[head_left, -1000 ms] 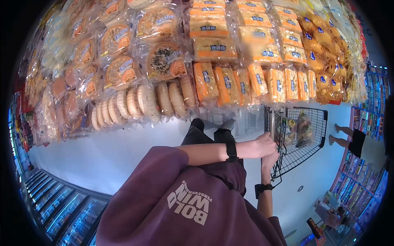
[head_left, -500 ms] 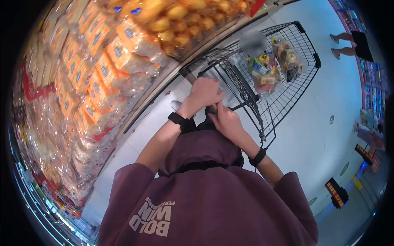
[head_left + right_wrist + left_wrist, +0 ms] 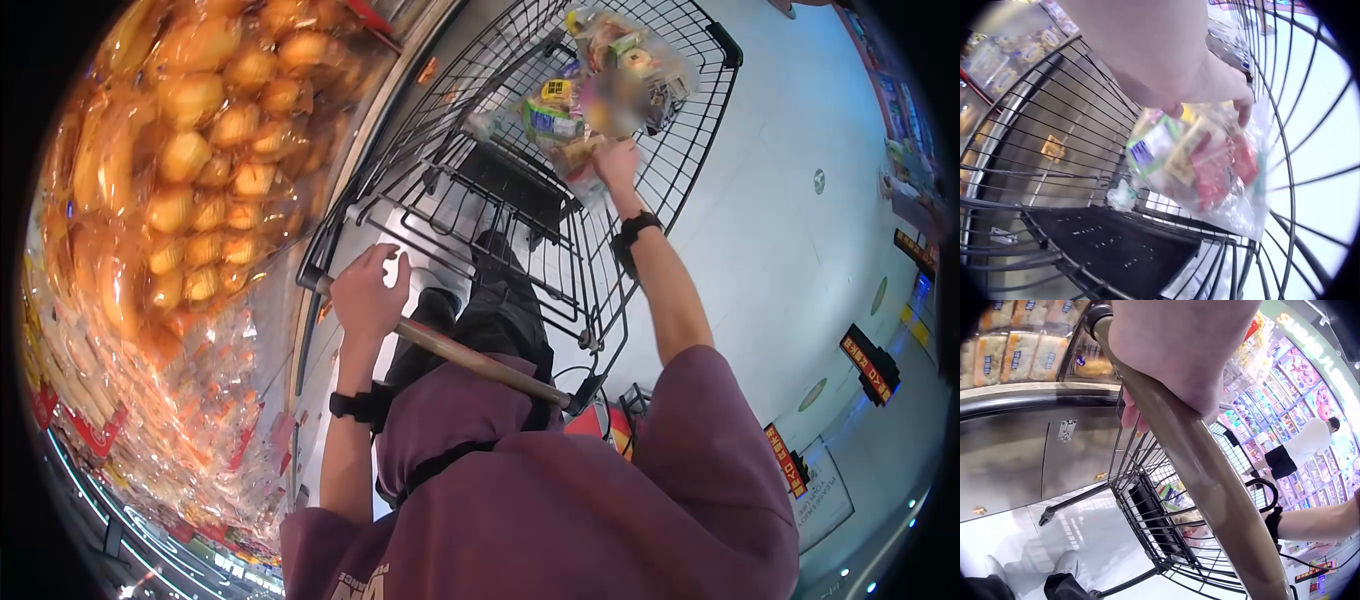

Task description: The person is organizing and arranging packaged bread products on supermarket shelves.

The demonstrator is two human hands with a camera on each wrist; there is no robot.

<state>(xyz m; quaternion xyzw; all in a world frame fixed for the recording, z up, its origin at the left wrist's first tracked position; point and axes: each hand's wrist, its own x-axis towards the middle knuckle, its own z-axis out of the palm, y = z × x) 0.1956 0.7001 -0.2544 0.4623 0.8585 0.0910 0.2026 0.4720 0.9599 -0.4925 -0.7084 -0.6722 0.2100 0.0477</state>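
Note:
My left hand (image 3: 370,295) rests its palm on the brown handle bar (image 3: 480,366) of a black wire shopping cart, thumb and forefinger apart. Its palm heel is on the bar (image 3: 1194,459) in the left wrist view, fingers past the far side. Inside the cart, my right hand (image 3: 617,165) reaches down to a clear plastic bag (image 3: 560,120) of packaged food. From the right wrist, that hand (image 3: 1179,69) shows over the bag (image 3: 1200,162), thumb and fingertips spread at its top. Beyond lies a second filled bag (image 3: 625,45).
A display of wrapped bread rolls (image 3: 200,200) runs along the left, its edge beside the cart. The black child-seat panel (image 3: 515,185) stands between handle and bags. White floor (image 3: 770,200) lies at the right; in the left wrist view a person (image 3: 1297,447) stands by shelves.
My right hand has left the handle and moved forward into the cart to the bag. The left hand has loosened on the bar. The view has swung right, from packaged bread to the cart.

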